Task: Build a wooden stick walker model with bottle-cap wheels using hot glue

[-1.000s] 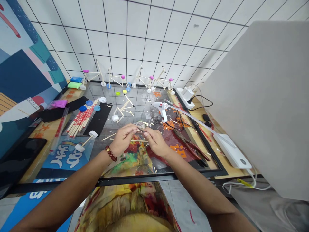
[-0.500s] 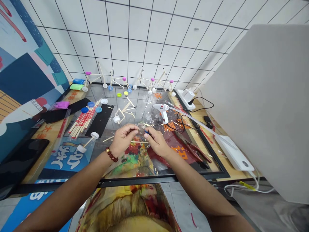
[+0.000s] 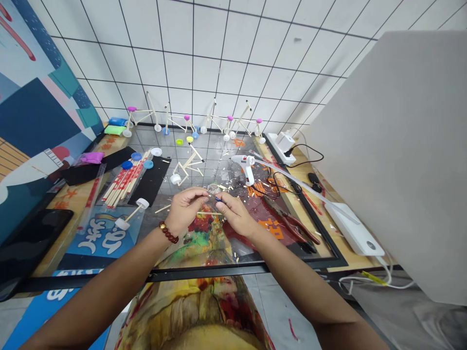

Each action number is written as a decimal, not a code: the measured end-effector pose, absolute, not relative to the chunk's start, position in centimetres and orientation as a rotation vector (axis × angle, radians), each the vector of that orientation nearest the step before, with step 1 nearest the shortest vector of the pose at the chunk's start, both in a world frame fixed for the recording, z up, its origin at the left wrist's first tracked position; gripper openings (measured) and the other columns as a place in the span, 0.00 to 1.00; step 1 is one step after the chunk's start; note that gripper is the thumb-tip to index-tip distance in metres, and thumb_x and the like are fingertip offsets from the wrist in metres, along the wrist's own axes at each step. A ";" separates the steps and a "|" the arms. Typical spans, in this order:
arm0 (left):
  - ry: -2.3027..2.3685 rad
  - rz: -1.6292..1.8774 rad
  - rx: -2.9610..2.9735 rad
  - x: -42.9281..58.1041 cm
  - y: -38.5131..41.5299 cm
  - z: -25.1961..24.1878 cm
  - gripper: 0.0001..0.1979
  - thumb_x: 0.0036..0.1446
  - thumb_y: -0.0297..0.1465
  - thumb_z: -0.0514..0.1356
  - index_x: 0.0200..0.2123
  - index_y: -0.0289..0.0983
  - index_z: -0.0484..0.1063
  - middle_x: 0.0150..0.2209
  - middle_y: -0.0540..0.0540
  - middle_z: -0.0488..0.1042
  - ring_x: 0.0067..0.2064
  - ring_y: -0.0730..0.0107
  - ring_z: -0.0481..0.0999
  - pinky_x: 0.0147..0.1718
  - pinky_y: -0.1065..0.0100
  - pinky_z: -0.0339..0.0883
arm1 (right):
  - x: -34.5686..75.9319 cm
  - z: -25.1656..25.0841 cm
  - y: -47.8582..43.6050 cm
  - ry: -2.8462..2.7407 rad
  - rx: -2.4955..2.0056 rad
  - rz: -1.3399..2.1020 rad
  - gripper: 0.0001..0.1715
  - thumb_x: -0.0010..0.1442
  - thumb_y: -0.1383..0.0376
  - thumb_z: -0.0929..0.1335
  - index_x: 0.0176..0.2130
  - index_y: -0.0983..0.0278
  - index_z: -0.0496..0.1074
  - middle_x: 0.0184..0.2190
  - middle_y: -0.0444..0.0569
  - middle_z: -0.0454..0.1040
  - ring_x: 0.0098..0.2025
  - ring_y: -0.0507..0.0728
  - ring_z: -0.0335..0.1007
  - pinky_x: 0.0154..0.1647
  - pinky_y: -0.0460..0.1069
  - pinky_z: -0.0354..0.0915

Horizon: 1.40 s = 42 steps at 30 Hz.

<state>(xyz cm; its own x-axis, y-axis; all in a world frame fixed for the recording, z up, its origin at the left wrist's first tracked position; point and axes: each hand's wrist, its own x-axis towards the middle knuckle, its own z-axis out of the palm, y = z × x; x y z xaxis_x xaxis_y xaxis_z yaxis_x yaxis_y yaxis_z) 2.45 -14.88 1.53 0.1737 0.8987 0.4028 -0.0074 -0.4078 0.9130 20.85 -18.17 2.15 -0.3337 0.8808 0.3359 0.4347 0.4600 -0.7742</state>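
Observation:
Above the glass-topped table, my left hand is closed in a pinch, a tiny pale tip showing at the fingertips; what it belongs to is mostly hidden. Close to it, my right hand is closed on a small dark-blue object, whose kind I cannot make out. The fingertips of both hands nearly meet. Beneath them lies a thin wooden stick. Just beyond, a stick frame with a white cap stands on the glass. A white glue gun rests to the right among wood scraps.
Several stick models with coloured caps line the wall, one near the power strip. Red-handled pliers lie at right. Bundled sticks, a capped stick axle and a black phone are at left. A white power bank sits at the right edge.
Both hands stay almost in place, still fingertip to fingertip, with only a slight shift of the right fingers toward the left. The whole view has tilted a little.

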 end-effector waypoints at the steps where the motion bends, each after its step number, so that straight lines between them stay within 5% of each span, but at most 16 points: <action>1: 0.875 1.354 1.605 2.4 -14.8 1.5 0.03 0.52 0.28 0.65 0.31 0.38 0.80 0.34 0.46 0.82 0.38 0.67 0.80 0.43 0.65 0.75 | 20.8 2.2 -18.2 -1.937 -1.098 0.753 0.23 0.70 0.47 0.57 0.37 0.61 0.65 0.28 0.42 0.65 0.31 0.54 0.61 0.35 0.49 0.60; 11: 0.807 1.124 1.211 3.0 -15.3 2.2 0.12 0.51 0.37 0.70 0.34 0.35 0.78 0.31 0.45 0.82 0.35 0.64 0.82 0.41 0.63 0.76 | 20.9 1.8 -17.9 -1.814 -1.231 0.602 0.21 0.71 0.52 0.55 0.32 0.60 0.62 0.23 0.41 0.62 0.26 0.53 0.60 0.31 0.48 0.56; 18: 0.701 1.095 0.765 2.9 -15.1 2.9 0.26 0.37 0.34 0.77 0.39 0.35 0.72 0.30 0.50 0.80 0.36 0.63 0.83 0.41 0.62 0.77 | 22.1 1.3 -17.0 -1.753 -1.435 0.380 0.15 0.68 0.54 0.59 0.39 0.60 0.66 0.28 0.44 0.70 0.30 0.56 0.66 0.33 0.49 0.59; 24: 0.701 1.088 0.648 2.5 -14.9 3.2 0.20 0.39 0.30 0.77 0.29 0.34 0.69 0.29 0.49 0.79 0.36 0.70 0.82 0.38 0.69 0.76 | 22.0 0.4 -16.7 -1.837 -1.575 0.314 0.16 0.69 0.55 0.58 0.44 0.61 0.68 0.30 0.48 0.75 0.32 0.59 0.71 0.35 0.50 0.60; 30: 0.716 1.073 0.579 2.5 -14.9 3.4 0.15 0.46 0.25 0.73 0.29 0.34 0.68 0.28 0.50 0.79 0.30 0.76 0.79 0.32 0.75 0.75 | 21.8 0.4 -17.0 -1.898 -1.610 0.268 0.18 0.69 0.55 0.57 0.47 0.62 0.67 0.32 0.49 0.77 0.33 0.60 0.73 0.35 0.50 0.61; 37: 0.684 1.068 0.467 2.6 -14.7 3.4 0.10 0.52 0.16 0.66 0.27 0.33 0.69 0.27 0.52 0.75 0.37 0.74 0.81 0.41 0.74 0.76 | 21.7 1.1 -18.0 -2.007 -1.265 0.292 0.17 0.70 0.55 0.57 0.46 0.62 0.66 0.32 0.49 0.75 0.32 0.57 0.71 0.34 0.49 0.62; 42: 0.682 1.018 0.451 2.6 -14.5 3.1 0.09 0.55 0.15 0.62 0.28 0.32 0.70 0.27 0.52 0.74 0.29 0.79 0.78 0.34 0.76 0.76 | 21.4 1.1 -17.9 -2.113 -1.252 0.320 0.18 0.71 0.53 0.56 0.46 0.62 0.66 0.33 0.50 0.75 0.32 0.58 0.70 0.34 0.50 0.61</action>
